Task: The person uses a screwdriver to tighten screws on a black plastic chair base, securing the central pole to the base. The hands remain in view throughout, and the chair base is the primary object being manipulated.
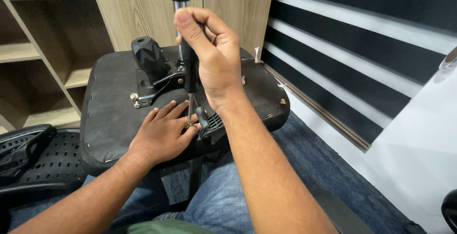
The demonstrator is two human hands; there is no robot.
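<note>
**Around the work: shelves, wall and floor**

Wooden shelving (35,48) with open compartments fills the upper left, and 2 pale wood-grain panels (143,8) stand beside it. On the right, a wall of black and white horizontal stripes (362,34) runs down to blue carpet (304,148). A black perforated plastic chair back (47,160) lies at lower left. A white surface (419,167) occupies the lower right corner.
</note>
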